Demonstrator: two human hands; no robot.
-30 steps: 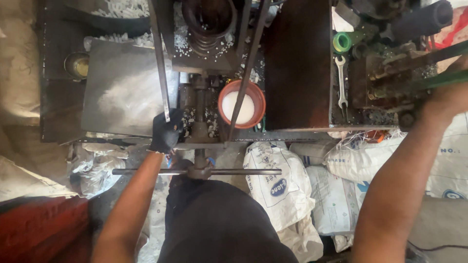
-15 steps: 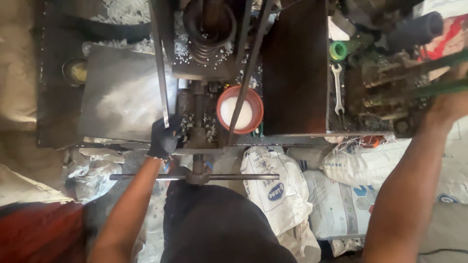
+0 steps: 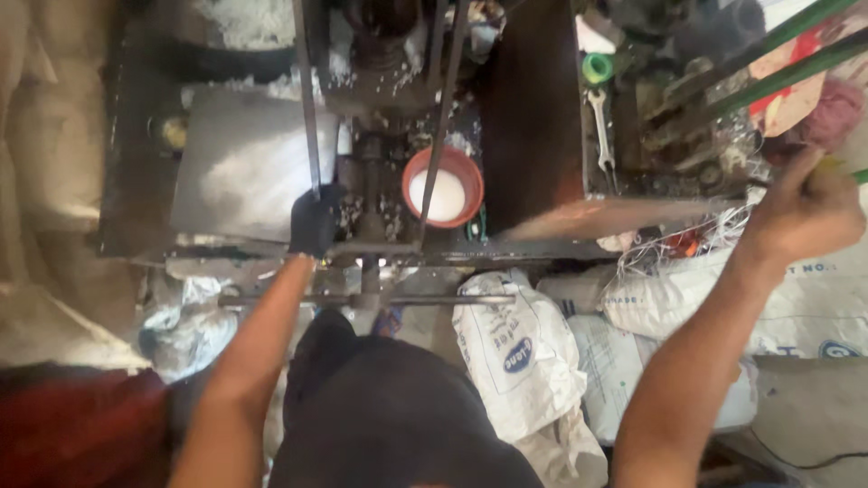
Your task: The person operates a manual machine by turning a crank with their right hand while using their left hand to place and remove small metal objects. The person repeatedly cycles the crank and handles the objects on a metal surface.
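My left hand (image 3: 314,221), in a black glove, is closed around the lower end of a thin vertical metal rod (image 3: 306,99) at the front of a dark, greasy machine (image 3: 389,99). My right hand (image 3: 807,210) is bare and grips a green lever bar (image 3: 778,50) that slants up to the right. Between the two hands an orange bowl (image 3: 443,187) holding white material sits on the machine bed, beside a second slanted rod (image 3: 443,108). A flat grey metal plate (image 3: 244,163) lies left of my gloved hand.
A wrench (image 3: 602,126) and a green cap (image 3: 597,67) lie on the cluttered right-hand bench. White woven sacks (image 3: 524,352) are piled on the floor below. A horizontal handle bar (image 3: 371,299) crosses in front of my dark trousers (image 3: 389,407). White granules are scattered over the machine.
My right hand has come down and leftward with the green lever. The view has shifted a little; my gloved left hand stays on the rod.
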